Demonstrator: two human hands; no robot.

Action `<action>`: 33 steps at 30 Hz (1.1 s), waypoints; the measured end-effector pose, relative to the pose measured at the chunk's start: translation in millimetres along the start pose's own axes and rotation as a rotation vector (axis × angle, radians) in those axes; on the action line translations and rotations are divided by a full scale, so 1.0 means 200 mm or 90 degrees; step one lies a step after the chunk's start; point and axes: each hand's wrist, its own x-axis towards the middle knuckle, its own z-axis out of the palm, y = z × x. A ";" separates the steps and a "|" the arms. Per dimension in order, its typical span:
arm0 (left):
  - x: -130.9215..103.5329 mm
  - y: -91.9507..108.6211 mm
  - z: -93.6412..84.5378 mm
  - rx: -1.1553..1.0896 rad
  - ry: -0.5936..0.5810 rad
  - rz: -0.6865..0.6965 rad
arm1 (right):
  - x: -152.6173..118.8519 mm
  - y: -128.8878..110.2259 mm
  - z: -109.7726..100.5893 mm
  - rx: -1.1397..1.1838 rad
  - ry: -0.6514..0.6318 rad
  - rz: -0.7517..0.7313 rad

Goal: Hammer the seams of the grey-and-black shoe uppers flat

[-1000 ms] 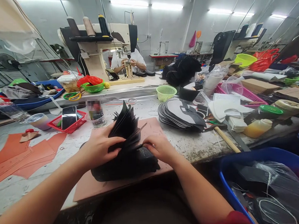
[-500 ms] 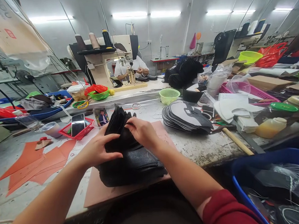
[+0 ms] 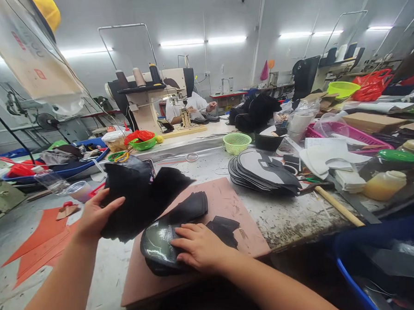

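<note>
My left hand point(image 3: 99, 214) grips the left edge of a black cut piece point(image 3: 136, 200) with a fuzzy surface, held up above the bench; I cannot tell whether it is one layer or several. My right hand point(image 3: 197, 243) lies with fingers spread on a stack of smooth black leather pieces point(image 3: 159, 243), whose rounded near end shines. Under this stack is a pinkish-brown board point(image 3: 226, 195). Smaller black pieces point(image 3: 226, 225) lie on the board beside my right hand.
Right of the board sits a pile of grey and black cut pieces point(image 3: 259, 170), near a green basket point(image 3: 237, 143) and a wooden-handled tool point(image 3: 338, 206). Orange pieces point(image 3: 34, 242) lie at left. Beyond, a person works at a sewing machine point(image 3: 176, 96). A blue tub point(image 3: 352, 277) stands at lower right.
My left hand has moved left, carrying the black piece away from the stack. My right hand has come down from the upper edges and now rests flat on the leather pieces.
</note>
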 end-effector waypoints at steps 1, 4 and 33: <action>-0.01 0.01 -0.03 -0.074 0.026 -0.067 | -0.01 0.00 0.00 0.002 -0.004 0.004; -0.07 0.04 -0.10 -0.284 0.129 -0.215 | -0.02 0.00 -0.01 0.014 -0.018 0.013; -0.49 0.06 0.09 -0.561 0.085 -0.265 | 0.14 -0.35 -0.11 0.782 0.295 0.053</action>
